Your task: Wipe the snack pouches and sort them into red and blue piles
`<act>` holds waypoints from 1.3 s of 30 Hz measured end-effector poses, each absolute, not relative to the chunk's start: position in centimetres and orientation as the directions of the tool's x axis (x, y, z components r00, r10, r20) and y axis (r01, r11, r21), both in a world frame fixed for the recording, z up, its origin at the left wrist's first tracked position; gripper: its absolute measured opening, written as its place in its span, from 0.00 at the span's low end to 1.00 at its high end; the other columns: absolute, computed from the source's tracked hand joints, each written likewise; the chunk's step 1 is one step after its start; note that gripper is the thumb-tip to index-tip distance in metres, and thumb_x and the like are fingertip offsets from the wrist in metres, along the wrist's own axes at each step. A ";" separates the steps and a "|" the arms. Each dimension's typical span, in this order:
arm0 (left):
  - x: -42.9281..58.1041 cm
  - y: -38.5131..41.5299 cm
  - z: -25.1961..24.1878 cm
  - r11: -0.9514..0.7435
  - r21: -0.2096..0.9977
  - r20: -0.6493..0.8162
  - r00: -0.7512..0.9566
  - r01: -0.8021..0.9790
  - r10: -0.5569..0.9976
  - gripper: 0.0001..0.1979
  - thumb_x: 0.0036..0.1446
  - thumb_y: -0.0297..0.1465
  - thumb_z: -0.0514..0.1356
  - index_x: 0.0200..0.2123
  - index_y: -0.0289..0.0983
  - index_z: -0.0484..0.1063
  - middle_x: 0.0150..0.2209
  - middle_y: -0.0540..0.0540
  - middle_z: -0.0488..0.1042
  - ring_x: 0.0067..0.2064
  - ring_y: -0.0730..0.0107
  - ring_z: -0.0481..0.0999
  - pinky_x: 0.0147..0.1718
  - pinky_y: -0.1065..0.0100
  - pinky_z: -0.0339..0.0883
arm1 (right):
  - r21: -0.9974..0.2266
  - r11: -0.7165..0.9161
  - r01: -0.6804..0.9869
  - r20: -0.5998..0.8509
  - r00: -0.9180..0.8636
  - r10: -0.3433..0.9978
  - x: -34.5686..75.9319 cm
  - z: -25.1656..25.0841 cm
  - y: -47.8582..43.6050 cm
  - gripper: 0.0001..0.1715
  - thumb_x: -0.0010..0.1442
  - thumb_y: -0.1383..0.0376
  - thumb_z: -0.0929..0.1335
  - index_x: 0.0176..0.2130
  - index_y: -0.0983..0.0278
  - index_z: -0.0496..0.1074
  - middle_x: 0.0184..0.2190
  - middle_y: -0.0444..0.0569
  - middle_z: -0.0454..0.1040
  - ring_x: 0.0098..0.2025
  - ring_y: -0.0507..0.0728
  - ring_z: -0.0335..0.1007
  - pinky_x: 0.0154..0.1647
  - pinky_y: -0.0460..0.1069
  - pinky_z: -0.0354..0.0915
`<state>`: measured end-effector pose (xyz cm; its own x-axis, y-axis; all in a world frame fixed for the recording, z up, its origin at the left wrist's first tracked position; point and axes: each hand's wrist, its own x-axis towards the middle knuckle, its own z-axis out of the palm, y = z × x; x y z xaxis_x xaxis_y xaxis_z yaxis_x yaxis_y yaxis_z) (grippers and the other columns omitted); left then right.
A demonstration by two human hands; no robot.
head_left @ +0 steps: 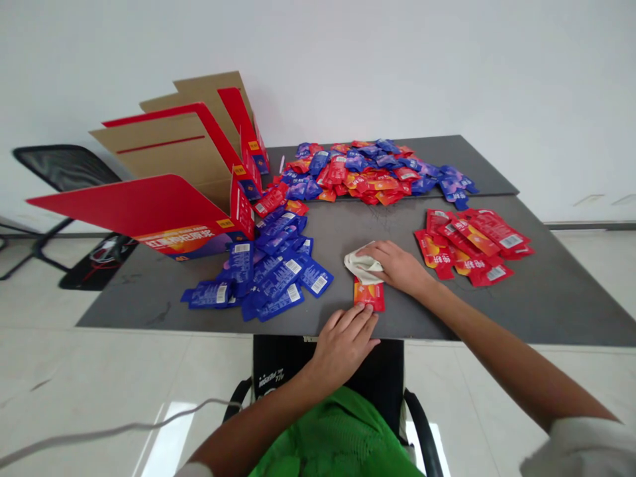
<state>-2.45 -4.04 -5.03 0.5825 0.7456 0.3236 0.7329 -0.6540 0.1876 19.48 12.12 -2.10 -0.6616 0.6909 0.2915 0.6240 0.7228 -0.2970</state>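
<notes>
My right hand [398, 267] lies on a crumpled white cloth [363, 264], its fingers gripping the cloth against the grey table. Under the cloth's near edge is a red-and-orange sachet [369, 296], partly covered by it. My left hand [342, 345] rests flat near the table's front edge, fingers slightly apart and holding nothing. Its fingertips are just below the sachet, close to it or touching it. A heap of blue sachets [263, 278] lies to the left of my hands, and a loose group of red sachets [470, 248] lies to the right.
A mixed pile of red and blue sachets [358, 173] covers the far table section. Several red-printed cardboard box pieces [179, 165] stand at the table's left. A black chair [64, 169] is beyond them, and a white cable [109, 432] crosses the lower left.
</notes>
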 end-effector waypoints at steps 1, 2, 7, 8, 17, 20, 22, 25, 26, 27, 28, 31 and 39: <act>-2.4 -4.0 -5.1 -0.649 0.184 0.321 0.579 0.738 0.749 0.22 0.75 0.41 0.59 0.66 0.38 0.71 0.65 0.41 0.76 0.68 0.60 0.71 0.62 0.59 0.68 | -0.276 0.715 0.642 0.284 -0.657 0.699 19.5 -1.8 13.3 0.23 0.70 0.61 0.70 0.63 0.58 0.73 0.56 0.56 0.78 0.58 0.66 0.73 0.60 0.61 0.72; -2.3 -4.0 -5.1 -0.644 0.182 0.317 0.576 0.743 0.754 0.23 0.74 0.42 0.60 0.66 0.39 0.71 0.65 0.41 0.76 0.68 0.60 0.72 0.62 0.59 0.68 | -0.256 0.703 0.663 0.277 -0.647 0.711 19.5 -1.4 14.2 0.22 0.70 0.61 0.70 0.62 0.59 0.73 0.56 0.57 0.78 0.57 0.66 0.73 0.60 0.61 0.72; -1.8 -3.9 -4.8 -0.625 0.184 0.296 0.563 0.759 0.772 0.31 0.72 0.43 0.63 0.71 0.37 0.63 0.64 0.40 0.76 0.66 0.58 0.73 0.61 0.59 0.68 | -0.287 0.643 0.710 0.445 -0.496 0.746 20.0 1.1 13.3 0.23 0.72 0.62 0.67 0.64 0.61 0.72 0.58 0.58 0.76 0.59 0.67 0.72 0.63 0.61 0.68; -1.7 -3.9 -4.7 -0.620 0.184 0.291 0.561 0.763 0.775 0.33 0.71 0.43 0.63 0.72 0.37 0.62 0.63 0.40 0.76 0.65 0.57 0.73 0.61 0.59 0.68 | -0.309 0.662 0.683 0.471 -0.495 0.730 20.0 1.4 11.9 0.24 0.73 0.61 0.67 0.65 0.60 0.71 0.59 0.58 0.75 0.60 0.66 0.72 0.64 0.61 0.68; -1.4 -3.5 -4.1 -0.607 0.214 0.270 0.551 0.765 0.790 0.30 0.66 0.39 0.69 0.66 0.36 0.68 0.55 0.39 0.78 0.56 0.56 0.77 0.53 0.57 0.71 | -0.366 0.760 0.537 0.264 -0.723 0.638 19.4 -1.4 8.2 0.23 0.71 0.62 0.68 0.64 0.56 0.71 0.60 0.54 0.76 0.61 0.63 0.73 0.62 0.60 0.72; -1.5 -3.4 -4.0 -0.603 0.253 0.275 0.542 0.756 0.794 0.32 0.66 0.38 0.70 0.67 0.36 0.67 0.58 0.39 0.77 0.59 0.57 0.76 0.55 0.58 0.71 | -0.305 0.739 0.600 0.252 -0.698 0.670 19.1 -1.7 12.8 0.22 0.72 0.60 0.68 0.63 0.58 0.72 0.58 0.56 0.77 0.60 0.65 0.73 0.61 0.60 0.72; -1.5 -3.4 -4.1 -0.591 0.271 0.271 0.529 0.760 0.805 0.32 0.65 0.39 0.71 0.67 0.37 0.68 0.58 0.40 0.78 0.59 0.57 0.76 0.55 0.58 0.71 | -0.257 0.712 0.653 0.234 -0.673 0.702 19.0 -1.2 15.3 0.22 0.72 0.60 0.68 0.62 0.60 0.73 0.58 0.57 0.77 0.58 0.66 0.73 0.59 0.60 0.72; -1.5 -3.4 -4.3 -0.575 0.290 0.259 0.516 0.765 0.817 0.32 0.64 0.39 0.71 0.67 0.39 0.68 0.58 0.41 0.77 0.59 0.57 0.76 0.55 0.57 0.72 | -0.229 0.667 0.709 0.316 -0.594 0.740 19.3 0.2 15.6 0.23 0.72 0.61 0.67 0.63 0.61 0.73 0.59 0.58 0.76 0.58 0.67 0.73 0.61 0.61 0.71; -1.5 -3.5 -4.3 -0.575 0.293 0.259 0.516 0.764 0.817 0.32 0.64 0.39 0.71 0.67 0.39 0.68 0.58 0.41 0.77 0.60 0.57 0.76 0.55 0.57 0.71 | -0.245 0.660 0.710 0.365 -0.563 0.741 19.5 0.6 14.7 0.23 0.72 0.61 0.67 0.64 0.60 0.71 0.59 0.58 0.76 0.59 0.66 0.72 0.62 0.61 0.70; -1.5 -3.5 -4.4 -0.578 0.295 0.261 0.517 0.761 0.815 0.32 0.64 0.38 0.71 0.67 0.39 0.67 0.59 0.41 0.77 0.60 0.57 0.75 0.55 0.57 0.71 | -0.271 0.662 0.699 0.405 -0.541 0.737 19.7 1.0 13.4 0.24 0.73 0.60 0.66 0.65 0.60 0.70 0.60 0.57 0.75 0.60 0.66 0.72 0.63 0.60 0.69; -1.5 -3.5 -4.4 -0.581 0.292 0.264 0.519 0.760 0.813 0.32 0.65 0.38 0.71 0.68 0.39 0.67 0.59 0.40 0.77 0.60 0.56 0.75 0.55 0.57 0.71 | -0.301 0.671 0.677 0.430 -0.532 0.730 19.8 1.3 11.9 0.25 0.73 0.59 0.66 0.66 0.59 0.69 0.61 0.57 0.75 0.61 0.65 0.72 0.64 0.60 0.68; -1.5 -3.5 -4.2 -0.585 0.275 0.254 0.529 0.763 0.809 0.26 0.65 0.38 0.71 0.62 0.38 0.72 0.53 0.41 0.78 0.55 0.55 0.77 0.51 0.56 0.71 | -0.348 0.750 0.562 0.323 -0.679 0.659 20.0 1.1 7.3 0.24 0.73 0.60 0.67 0.66 0.56 0.69 0.61 0.54 0.75 0.61 0.63 0.73 0.62 0.58 0.71; -1.5 -3.3 -4.1 -0.597 0.291 0.277 0.531 0.748 0.801 0.32 0.63 0.38 0.72 0.66 0.36 0.68 0.57 0.41 0.78 0.58 0.57 0.76 0.53 0.58 0.71 | -0.339 0.736 0.586 0.261 -0.693 0.672 19.5 -1.9 10.9 0.25 0.71 0.62 0.68 0.65 0.56 0.71 0.60 0.55 0.77 0.60 0.65 0.72 0.62 0.61 0.71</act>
<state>-1.51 -3.30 -4.12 0.5315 0.8005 0.2768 0.7476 -0.5970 0.2910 19.50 10.89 -1.90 -0.6927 0.6723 0.2612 0.5863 0.7358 -0.3389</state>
